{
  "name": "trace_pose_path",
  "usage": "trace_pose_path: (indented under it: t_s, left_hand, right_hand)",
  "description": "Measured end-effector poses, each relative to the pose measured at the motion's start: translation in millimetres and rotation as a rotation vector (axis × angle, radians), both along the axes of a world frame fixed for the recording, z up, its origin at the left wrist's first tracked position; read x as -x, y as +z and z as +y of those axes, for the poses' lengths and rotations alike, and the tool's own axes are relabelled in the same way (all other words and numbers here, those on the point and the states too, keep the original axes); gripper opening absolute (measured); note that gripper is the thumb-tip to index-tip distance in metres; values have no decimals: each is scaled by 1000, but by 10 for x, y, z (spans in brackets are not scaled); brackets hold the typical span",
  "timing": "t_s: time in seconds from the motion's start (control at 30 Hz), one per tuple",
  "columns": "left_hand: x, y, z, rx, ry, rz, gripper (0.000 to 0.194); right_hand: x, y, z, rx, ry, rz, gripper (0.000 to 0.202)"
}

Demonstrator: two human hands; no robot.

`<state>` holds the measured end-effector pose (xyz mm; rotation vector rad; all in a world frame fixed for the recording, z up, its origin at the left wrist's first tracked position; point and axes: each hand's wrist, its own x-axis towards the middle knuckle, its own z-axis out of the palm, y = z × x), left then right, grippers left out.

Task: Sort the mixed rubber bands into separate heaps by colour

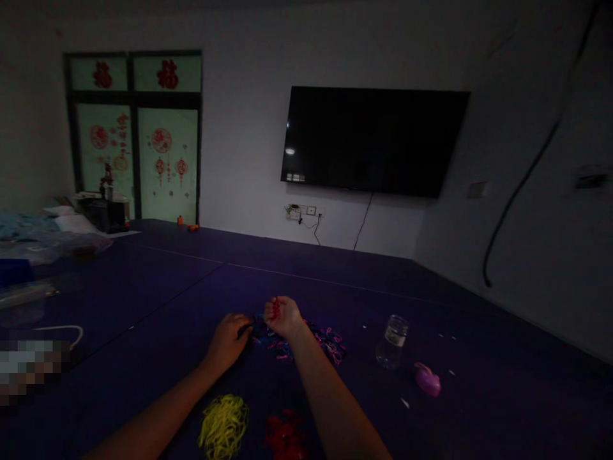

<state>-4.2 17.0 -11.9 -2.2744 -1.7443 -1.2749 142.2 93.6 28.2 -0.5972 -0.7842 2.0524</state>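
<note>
On the dark blue table lies a spread pile of blue, pink and purple loops. My right hand is over this pile, palm turned up and fingers curled round small red loops. At the pile's left edge, my left hand rests with its fingers bent; its fingertips are near dark strands, and whether it grips any is too dark to tell. Closer to me are a heap of yellow loops and, to its right, a heap of red loops.
A clear jar stands on the table to the right, beside a pink-purple object. White scraps lie around them. Plastic bags and a clear container are at the left. Small orange items sit at the far edge.
</note>
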Motion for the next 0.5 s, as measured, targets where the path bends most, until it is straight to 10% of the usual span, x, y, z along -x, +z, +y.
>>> trace_pose_path:
  t_s: [0.5]
  left_hand:
    - [-66,-24,-42,275,-38,274,42]
  right_hand:
    - [-38,57,-48,-34,-248,-242,36]
